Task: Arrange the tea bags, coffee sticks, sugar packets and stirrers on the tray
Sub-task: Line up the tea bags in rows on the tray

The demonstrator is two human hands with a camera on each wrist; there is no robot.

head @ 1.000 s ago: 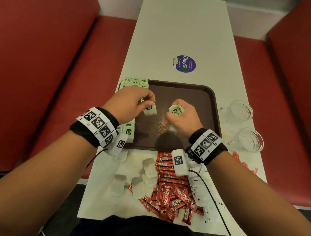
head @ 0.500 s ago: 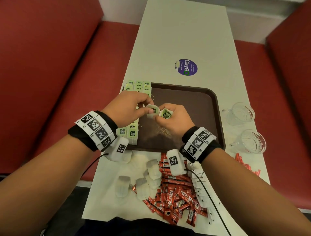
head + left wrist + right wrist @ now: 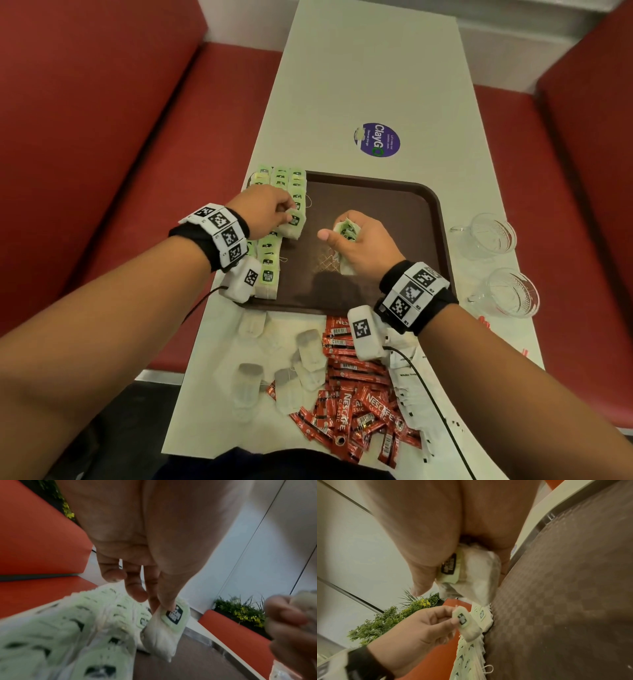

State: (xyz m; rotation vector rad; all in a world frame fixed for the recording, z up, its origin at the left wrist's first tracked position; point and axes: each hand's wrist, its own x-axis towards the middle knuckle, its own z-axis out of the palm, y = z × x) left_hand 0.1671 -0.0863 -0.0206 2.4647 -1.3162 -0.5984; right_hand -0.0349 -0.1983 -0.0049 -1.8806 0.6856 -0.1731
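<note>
Left hand (image 3: 263, 214) pinches one tea bag (image 3: 294, 224); lay it tag-up, overlapping the row (image 3: 279, 192) at tray's (image 3: 394, 205) 9 o'clock. Right hand (image 3: 359, 241) grips the spare bags (image 3: 346, 229).

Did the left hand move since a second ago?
Yes. The left hand, pinching one tea bag, went left, away from the bare middle of the tray to the rows of tea bags along its left edge.

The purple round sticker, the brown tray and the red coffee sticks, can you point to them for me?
Purple round sticker (image 3: 377, 139): head view, on its middle, by the white lettering.
Brown plastic tray (image 3: 383, 202): head view, on a bare patch of its floor.
Red coffee sticks (image 3: 356, 401): head view, on a stick in the pile.
</note>
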